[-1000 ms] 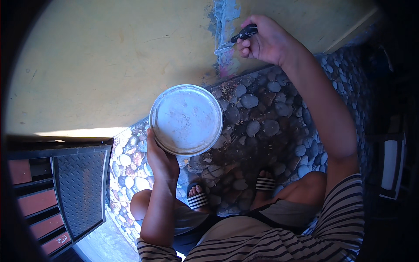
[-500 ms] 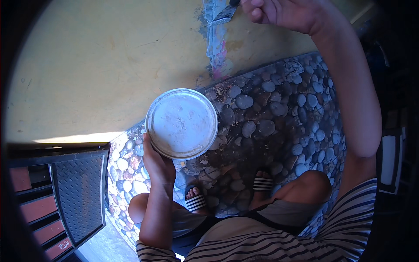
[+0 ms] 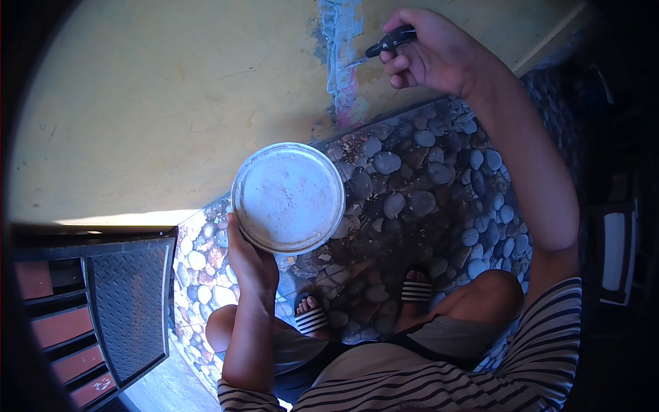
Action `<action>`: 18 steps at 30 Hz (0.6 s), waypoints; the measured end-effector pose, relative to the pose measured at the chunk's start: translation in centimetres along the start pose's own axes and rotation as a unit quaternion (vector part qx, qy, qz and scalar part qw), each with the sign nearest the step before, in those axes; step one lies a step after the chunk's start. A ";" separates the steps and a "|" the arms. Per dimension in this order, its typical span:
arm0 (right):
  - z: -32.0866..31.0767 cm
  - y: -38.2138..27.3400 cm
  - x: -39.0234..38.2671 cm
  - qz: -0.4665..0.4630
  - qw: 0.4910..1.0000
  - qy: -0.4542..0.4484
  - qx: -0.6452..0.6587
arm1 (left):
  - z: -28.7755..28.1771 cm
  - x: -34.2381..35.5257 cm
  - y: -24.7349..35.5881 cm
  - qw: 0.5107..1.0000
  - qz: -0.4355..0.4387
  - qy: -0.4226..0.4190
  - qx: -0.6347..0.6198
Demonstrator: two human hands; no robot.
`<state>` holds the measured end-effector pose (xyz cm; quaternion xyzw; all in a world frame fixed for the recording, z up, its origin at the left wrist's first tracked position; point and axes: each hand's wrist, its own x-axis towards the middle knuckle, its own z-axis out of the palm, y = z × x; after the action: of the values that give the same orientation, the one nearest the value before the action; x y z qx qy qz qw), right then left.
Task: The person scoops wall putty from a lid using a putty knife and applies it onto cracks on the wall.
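Observation:
My left hand grips a round whitish lid by its lower left rim, its smeared inner face turned up. My right hand is raised at the wall and closed around the black handle of a putty knife. The blade, seen nearly edge-on, meets a vertical strip of pale grey-blue filler on the yellow wall. Pink and bluish patches show at the strip's lower end, just above the floor.
Pebble-patterned flooring lies below, with crumbs scattered near the wall. At the left stands a dark metal frame with reddish slats. My feet, in striped sandals, are near the middle. A white-panelled object stands at the far right.
My right hand has come down and slightly left along the wall with the putty knife, whose blade has turned from broad side to edge. The lid has barely shifted.

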<state>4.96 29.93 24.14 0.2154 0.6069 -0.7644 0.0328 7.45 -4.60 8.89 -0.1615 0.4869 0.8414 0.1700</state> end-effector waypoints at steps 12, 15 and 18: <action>1.2 -10.9 -3.1 -0.056 0.988 -0.142 0.001 | 0.7 0.2 -0.6 1.000 -0.021 -0.020 0.002; 1.2 -11.5 -5.2 -0.104 0.990 -0.091 -0.013 | 0.2 0.1 0.0 1.000 -0.018 -0.014 0.005; 0.2 -10.3 -6.7 -0.147 0.985 -0.089 -0.028 | -0.2 0.1 0.2 1.000 -0.018 -0.007 -0.001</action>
<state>7.77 30.99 36.04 0.0534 0.6480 -0.7595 -0.0198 7.24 -4.89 8.89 -0.1644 0.4819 0.8399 0.1880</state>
